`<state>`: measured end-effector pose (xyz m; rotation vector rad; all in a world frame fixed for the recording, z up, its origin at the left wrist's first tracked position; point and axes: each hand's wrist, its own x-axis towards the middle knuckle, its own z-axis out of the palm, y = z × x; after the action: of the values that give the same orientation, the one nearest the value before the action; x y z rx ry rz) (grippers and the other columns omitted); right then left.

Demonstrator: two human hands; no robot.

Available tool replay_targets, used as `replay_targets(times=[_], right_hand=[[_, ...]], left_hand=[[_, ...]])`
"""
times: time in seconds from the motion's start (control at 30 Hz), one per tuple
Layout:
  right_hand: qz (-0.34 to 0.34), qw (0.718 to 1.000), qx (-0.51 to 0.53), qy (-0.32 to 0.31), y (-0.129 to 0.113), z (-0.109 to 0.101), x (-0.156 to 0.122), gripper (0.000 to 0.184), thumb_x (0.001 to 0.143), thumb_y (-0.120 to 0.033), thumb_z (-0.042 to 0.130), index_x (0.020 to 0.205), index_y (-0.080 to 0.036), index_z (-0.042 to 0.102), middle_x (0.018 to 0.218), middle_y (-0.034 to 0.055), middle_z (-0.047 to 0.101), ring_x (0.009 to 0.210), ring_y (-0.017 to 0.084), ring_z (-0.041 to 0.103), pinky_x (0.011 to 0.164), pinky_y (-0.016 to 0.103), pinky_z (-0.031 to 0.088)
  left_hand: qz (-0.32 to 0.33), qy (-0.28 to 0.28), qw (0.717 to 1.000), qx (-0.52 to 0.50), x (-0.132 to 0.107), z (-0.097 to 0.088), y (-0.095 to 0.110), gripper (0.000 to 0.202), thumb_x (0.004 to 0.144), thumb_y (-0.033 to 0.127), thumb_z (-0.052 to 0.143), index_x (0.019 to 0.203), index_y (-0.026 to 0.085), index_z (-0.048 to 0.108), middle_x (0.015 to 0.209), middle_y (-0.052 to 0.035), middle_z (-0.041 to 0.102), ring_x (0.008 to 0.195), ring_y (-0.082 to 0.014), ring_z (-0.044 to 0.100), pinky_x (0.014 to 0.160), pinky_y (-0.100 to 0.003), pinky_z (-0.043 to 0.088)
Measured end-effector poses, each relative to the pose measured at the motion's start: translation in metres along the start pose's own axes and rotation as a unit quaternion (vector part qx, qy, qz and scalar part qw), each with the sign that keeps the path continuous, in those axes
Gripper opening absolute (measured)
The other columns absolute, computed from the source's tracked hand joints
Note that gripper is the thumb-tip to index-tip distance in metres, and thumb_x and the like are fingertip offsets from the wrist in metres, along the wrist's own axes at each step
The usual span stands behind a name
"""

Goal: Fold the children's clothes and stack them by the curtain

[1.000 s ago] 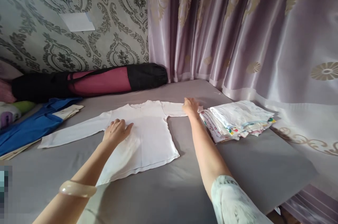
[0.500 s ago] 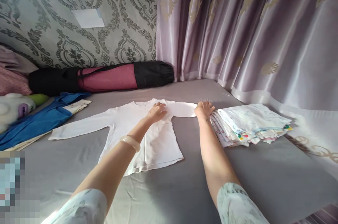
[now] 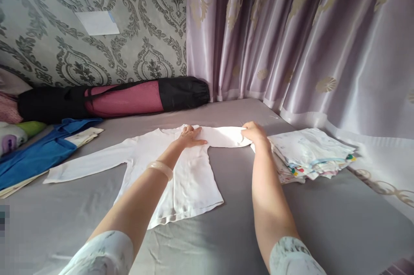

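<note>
A white long-sleeved shirt lies spread on the grey bed sheet, its left sleeve stretched out to the side. My left hand rests on the shirt near the collar and shoulder, fingers spread. Over at the cuff of the right sleeve, my right hand grips the cloth between thumb and fingers, holding the sleeve out straight. Just beside that hand sits a stack of folded clothes, white with coloured prints. My left forearm covers part of the shirt's front.
Blue clothing with a cream piece lies at the left, near a plush toy. A black and pink long bag lies along the patterned wall. Purple curtains hang behind the stack.
My right hand has shifted a little right, turning and pinching the cuff, and the sleeve looks straighter. My left hand stays near the collar, its thumb spread wider. The view has shifted slightly.
</note>
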<state>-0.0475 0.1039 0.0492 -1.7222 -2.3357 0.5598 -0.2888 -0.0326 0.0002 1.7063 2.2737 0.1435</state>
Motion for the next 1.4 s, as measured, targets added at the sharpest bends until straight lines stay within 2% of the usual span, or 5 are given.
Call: replay_targets(times=[0.17, 0.6, 1.1, 1.23, 1.4], right_hand=[[-0.042, 0.959, 0.281, 0.018, 0.005, -0.013, -0.002, 0.018, 0.068, -0.025, 0.068, 0.084, -0.019, 0.075, 0.068, -0.0012, 0.070, 0.064, 0.015, 0.063, 0.059, 0.023, 0.045], [0.050, 0.680, 0.728, -0.075, -0.054, -0.010, -0.014, 0.012, 0.075, -0.016, 0.074, 0.071, -0.017, 0.062, 0.060, -0.0035, 0.066, 0.054, 0.010, 0.062, 0.051, 0.019, 0.050], [0.032, 0.658, 0.739, -0.140, -0.083, 0.001, -0.026, 0.008, 0.078, -0.018, 0.072, 0.075, -0.017, 0.065, 0.064, -0.0037, 0.068, 0.055, 0.009, 0.062, 0.053, 0.019, 0.049], [0.017, 0.693, 0.709, -0.130, -0.082, 0.000, -0.025, 0.014, 0.075, -0.024, 0.076, 0.074, -0.018, 0.063, 0.063, -0.0033, 0.067, 0.059, 0.012, 0.064, 0.054, 0.020, 0.050], [0.030, 0.693, 0.710, -0.124, -0.084, -0.002, -0.028, 0.009, 0.077, -0.023, 0.073, 0.075, -0.019, 0.065, 0.063, -0.0026, 0.068, 0.064, 0.013, 0.066, 0.058, 0.022, 0.052]], left_hand=[[0.000, -0.017, 1.000, -0.008, 0.004, -0.003, -0.002, 0.098, 0.070, 0.080, 0.050, 0.151, 0.028, 0.029, 0.140, -0.0174, 0.040, 0.128, -0.0398, 0.036, 0.106, -0.050, 0.030], [-0.024, -0.094, 0.995, 0.002, 0.010, -0.021, 0.007, 0.123, 0.054, 0.087, 0.058, 0.155, 0.029, 0.019, 0.153, -0.0204, 0.027, 0.140, -0.0478, 0.021, 0.103, -0.058, 0.035], [-0.043, -0.143, 0.989, 0.004, 0.020, -0.038, 0.028, 0.129, 0.044, 0.076, 0.075, 0.152, 0.023, 0.030, 0.154, -0.0219, 0.031, 0.124, -0.0446, 0.050, 0.095, -0.048, 0.048], [-0.029, -0.070, 0.995, -0.064, 0.009, -0.025, 0.009, 0.116, 0.059, 0.080, 0.064, 0.153, 0.024, 0.026, 0.154, -0.0199, 0.032, 0.137, -0.0406, 0.037, 0.104, -0.048, 0.041], [-0.101, 0.074, 0.953, -0.277, -0.032, -0.012, -0.028, 0.077, 0.081, 0.061, 0.057, 0.145, 0.020, 0.041, 0.132, -0.0147, 0.058, 0.111, -0.0262, 0.062, 0.094, -0.037, 0.049]])
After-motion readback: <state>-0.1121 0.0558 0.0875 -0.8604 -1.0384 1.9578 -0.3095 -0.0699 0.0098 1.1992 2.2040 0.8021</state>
